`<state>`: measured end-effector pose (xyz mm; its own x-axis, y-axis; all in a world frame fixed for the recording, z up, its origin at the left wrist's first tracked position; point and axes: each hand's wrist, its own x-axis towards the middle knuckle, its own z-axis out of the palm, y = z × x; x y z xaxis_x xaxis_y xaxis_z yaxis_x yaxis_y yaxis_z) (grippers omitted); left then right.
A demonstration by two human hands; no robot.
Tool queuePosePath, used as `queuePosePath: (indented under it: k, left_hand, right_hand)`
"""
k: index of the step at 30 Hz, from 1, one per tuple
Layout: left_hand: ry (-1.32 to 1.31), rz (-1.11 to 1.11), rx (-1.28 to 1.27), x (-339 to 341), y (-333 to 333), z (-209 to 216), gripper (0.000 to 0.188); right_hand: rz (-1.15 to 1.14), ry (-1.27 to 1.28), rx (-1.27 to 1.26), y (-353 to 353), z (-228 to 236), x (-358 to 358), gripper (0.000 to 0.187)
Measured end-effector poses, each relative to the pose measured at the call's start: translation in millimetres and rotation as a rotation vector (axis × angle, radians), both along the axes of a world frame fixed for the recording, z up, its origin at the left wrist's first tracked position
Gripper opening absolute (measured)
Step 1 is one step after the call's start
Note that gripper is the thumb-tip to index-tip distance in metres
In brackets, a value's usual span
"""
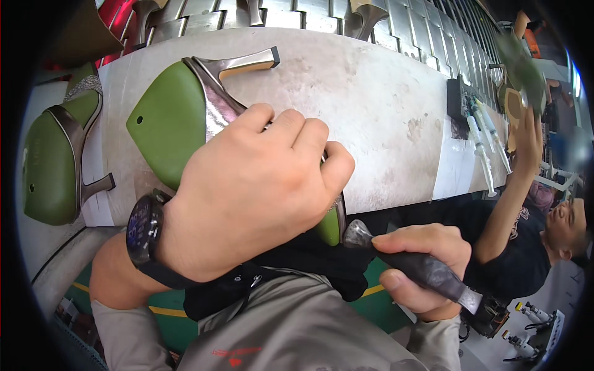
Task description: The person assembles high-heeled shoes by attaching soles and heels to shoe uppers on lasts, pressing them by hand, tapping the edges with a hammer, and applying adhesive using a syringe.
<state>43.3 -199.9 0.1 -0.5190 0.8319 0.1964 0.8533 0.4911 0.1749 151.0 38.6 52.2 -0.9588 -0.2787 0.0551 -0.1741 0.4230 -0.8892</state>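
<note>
My left hand (253,185) is wrapped over the middle of a green high-heeled shoe (166,117), which lies tilted on its side. A bronze metallic heel with a black tip juts from it; my hand hides its middle. The shoe's other end shows below my fingers. Close to that end is the rounded silvery tip of a dark-handled hand tool (421,266); I cannot tell whether they touch. My right hand (433,253) grips the tool's handle, index finger stretched toward the tip. A second green heeled shoe (52,167) lies at the far left.
A stained pale work surface (383,117) spans the middle. Beyond it runs a metal slatted conveyor (315,13) carrying more heeled shoes. Several syringes (479,139) lie by a black block (456,99) at right. A co-worker (520,241) sits at right, raising a green shoe (523,71).
</note>
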Motion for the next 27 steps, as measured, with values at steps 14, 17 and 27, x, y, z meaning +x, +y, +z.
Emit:
queuePosePath:
  k: [14,17,27]
  left_hand:
    - [-0.079,-0.052,-0.065,-10.9,-7.2,7.9,0.058]
    - [-0.052,-0.025,-0.026,-6.5,-7.4,1.8,0.038]
    - [-0.014,-0.006,0.041,-3.0,-1.3,-2.4,0.027]
  right_hand:
    - [-0.257,-0.208,-0.567,-2.2,-24.4,24.0,0.042]
    - [-0.149,-0.316,-0.561,-1.0,-19.4,13.4,0.031]
    - [-0.056,-0.407,-0.446,5.0,-7.2,-18.4,0.027]
